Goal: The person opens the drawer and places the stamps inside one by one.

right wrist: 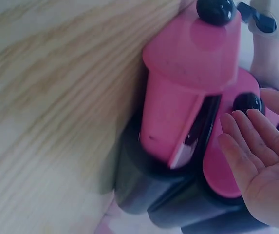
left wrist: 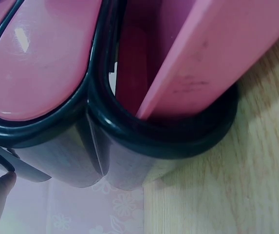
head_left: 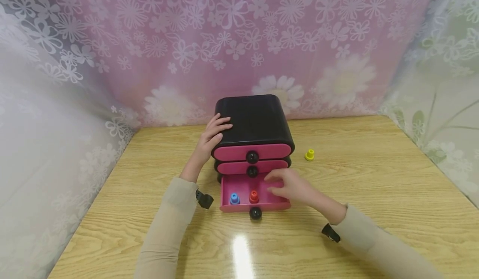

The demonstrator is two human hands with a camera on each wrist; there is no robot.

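A small black chest (head_left: 251, 119) with pink drawer fronts and round black knobs stands on the table. Its bottom drawer (head_left: 239, 183) is pulled out, while the two above are closed. Inside lie a small blue stepped peg (head_left: 234, 198) at the left and a red one (head_left: 254, 196) near the middle. My left hand (head_left: 212, 139) rests on the chest's top left edge, fingers spread over the top. Above the right part of the open drawer is my right hand (head_left: 290, 185), thumb and fingers apart, nothing between them; the right wrist view shows its palm (right wrist: 275, 180) bare.
On the table (head_left: 359, 171), to the right of the chest, stands a yellow peg (head_left: 309, 154) of the same shape. Flowered pink cloth (head_left: 232, 42) hangs behind, with pale cloth at both sides. The open drawer's knob (head_left: 255, 213) sticks out toward me.
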